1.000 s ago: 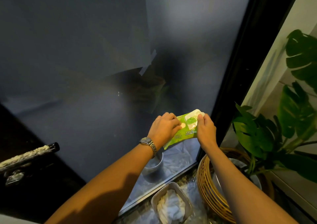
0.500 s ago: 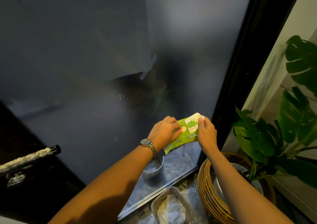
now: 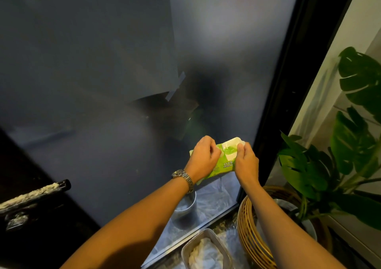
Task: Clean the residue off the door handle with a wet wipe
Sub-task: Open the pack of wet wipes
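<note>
While both hands work in front of a dark frosted glass door, a soft green plastic pack of wet wipes (image 3: pixel 223 162) is held up in the lower middle of the frame, slightly right of centre. The left hand (image 3: pixel 203 159), with a silver wristwatch (image 3: pixel 183 176) on its wrist, has its fingers curled round the pack's left end. The right hand (image 3: pixel 246 163) pinches the white plastic flip lid (image 3: pixel 231 145) at the pack's upper right corner. Whether a wipe has come out yet cannot be told. The pack looks light and floppy, so one hand probably has to steady it while the other lifts the lid. A damp wipe should be thin and limp, best pinched at a corner. The black bar door handle (image 3: pixel 33 194), caked with pale crumbly residue, sits well apart at the lower left edge of the frame. It looks rigid, and the crust may flake when rubbed.
</note>
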